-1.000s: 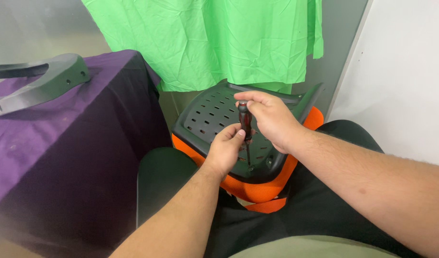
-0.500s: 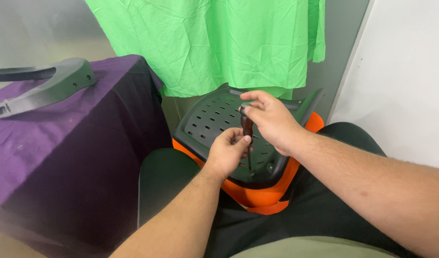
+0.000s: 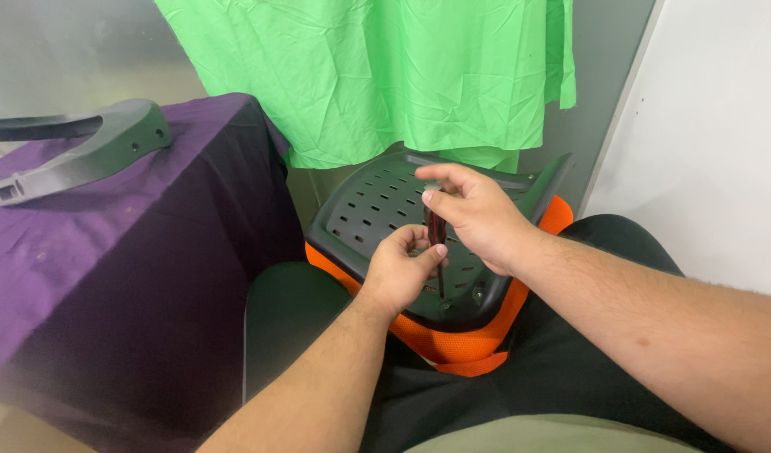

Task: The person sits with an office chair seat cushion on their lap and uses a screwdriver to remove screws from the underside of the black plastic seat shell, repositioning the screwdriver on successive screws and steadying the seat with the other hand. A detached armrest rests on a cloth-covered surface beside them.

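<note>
A dark grey perforated plastic seat shell with an orange cushion under it rests on my lap. My right hand grips the top of a dark red-handled screwdriver that stands upright, its thin shaft reaching down to a screw hole near the shell's front edge. My left hand is closed around the screwdriver lower down, steadying it against the shell.
A table draped in purple cloth stands at the left with a grey curved plastic armrest part on it. A green cloth hangs behind. A white wall panel is at the right.
The view has shifted slightly. My right hand has turned a little on the screwdriver's top, fingers more spread. My left hand stays on the tool.
</note>
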